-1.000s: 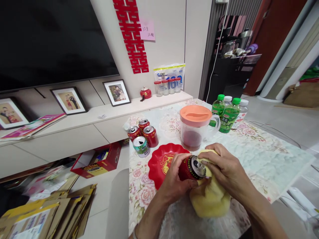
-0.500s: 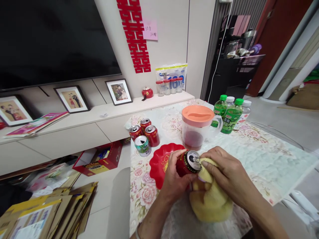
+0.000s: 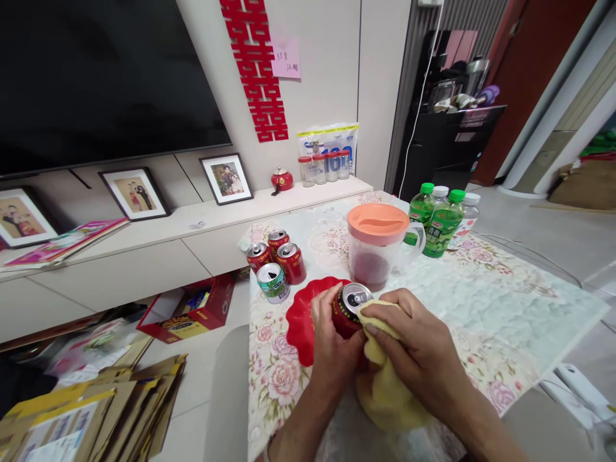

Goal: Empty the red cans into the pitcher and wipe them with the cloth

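Note:
My left hand (image 3: pixel 332 343) is wrapped round a dark red drink can (image 3: pixel 345 314), whose silver top with an opened mouth faces up and toward me. In my right hand (image 3: pixel 414 333) a yellow cloth (image 3: pixel 385 378) is bunched, its upper end pressed against the can's rim and side. The rest of the cloth hangs down over the near part of the table. Beneath and behind the can lies a red scalloped plate (image 3: pixel 299 324), partly hidden by my left hand. A clear pitcher (image 3: pixel 370 263) with an orange lid and dark liquid stands just beyond the can.
Several cans (image 3: pixel 290 263) stand grouped at the table's left edge. Green-capped bottles (image 3: pixel 443 226) and white-capped ones stand right of the pitcher. A flowered cloth (image 3: pixel 282 378) covers the table. Framed photos (image 3: pixel 227 179) and red-lidded jars (image 3: pixel 332 167) line the cabinet; flattened cardboard (image 3: pixel 120 410) lies on the floor.
The can has moved slightly left and tilts more upright. My right hand has shifted left with the cloth, which now lies further over the can's near rim.

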A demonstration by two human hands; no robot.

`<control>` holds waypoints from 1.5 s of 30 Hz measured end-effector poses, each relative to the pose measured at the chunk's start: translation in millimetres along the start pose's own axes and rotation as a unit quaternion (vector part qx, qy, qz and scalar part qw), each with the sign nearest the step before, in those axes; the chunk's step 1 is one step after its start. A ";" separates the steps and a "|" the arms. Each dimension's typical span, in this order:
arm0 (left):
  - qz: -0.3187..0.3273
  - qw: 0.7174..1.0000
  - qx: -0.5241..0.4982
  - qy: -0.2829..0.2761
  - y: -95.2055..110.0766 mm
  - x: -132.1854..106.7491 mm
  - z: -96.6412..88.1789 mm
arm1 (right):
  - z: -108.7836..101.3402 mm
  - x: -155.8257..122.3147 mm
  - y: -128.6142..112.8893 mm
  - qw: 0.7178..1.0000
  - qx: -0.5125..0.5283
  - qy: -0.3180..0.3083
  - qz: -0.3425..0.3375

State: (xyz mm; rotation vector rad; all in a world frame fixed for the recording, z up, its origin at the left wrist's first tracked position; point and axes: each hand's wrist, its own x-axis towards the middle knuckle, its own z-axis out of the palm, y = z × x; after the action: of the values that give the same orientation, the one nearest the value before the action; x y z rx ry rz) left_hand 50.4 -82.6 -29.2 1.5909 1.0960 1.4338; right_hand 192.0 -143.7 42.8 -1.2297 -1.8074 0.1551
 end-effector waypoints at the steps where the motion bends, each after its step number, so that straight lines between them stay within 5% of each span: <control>1: 0.000 1.000 0.002 0.015 -0.8 -0.4 0.4 | 2.3 0.2 0.0 1.000 -0.013 -0.004 -0.011; 4: -0.026 0.998 -0.053 0.013 -3.5 1.3 0.0 | 5.5 2.0 5.1 0.997 -0.024 -0.045 -0.054; 7: -0.076 0.987 -0.135 -0.045 -2.8 5.7 -2.1 | 3.6 5.1 17.4 0.995 0.023 -0.063 -0.069; 14: -0.187 0.918 -0.312 -0.157 2.1 6.5 -6.9 | 1.3 9.0 42.7 0.993 0.108 0.027 -0.025; 19: -0.194 0.892 -0.358 -0.198 -1.3 3.1 -8.9 | 9.5 9.1 43.5 0.981 0.143 0.102 0.079; 25: -0.172 0.931 -0.291 -0.134 0.3 -0.5 -5.2 | 29.4 4.4 42.6 0.940 0.182 0.143 0.251; 32: -0.201 0.896 -0.390 -0.066 3.4 4.3 -0.5 | 52.4 -0.4 31.3 0.981 0.049 0.149 0.115; 40: -0.223 0.872 -0.430 -0.070 8.4 8.4 -3.6 | 53.9 -2.5 19.8 0.984 -0.031 0.160 -0.078; 45: -0.212 0.869 -0.431 -0.117 2.2 2.8 -2.6 | 42.5 -1.1 24.3 0.983 -0.001 0.182 0.001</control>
State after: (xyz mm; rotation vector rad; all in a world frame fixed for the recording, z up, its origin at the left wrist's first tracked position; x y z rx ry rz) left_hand 48.2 -81.0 -25.8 0.7794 0.4785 1.1346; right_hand 177.3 -117.1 4.4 -1.1757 -1.4889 -0.0674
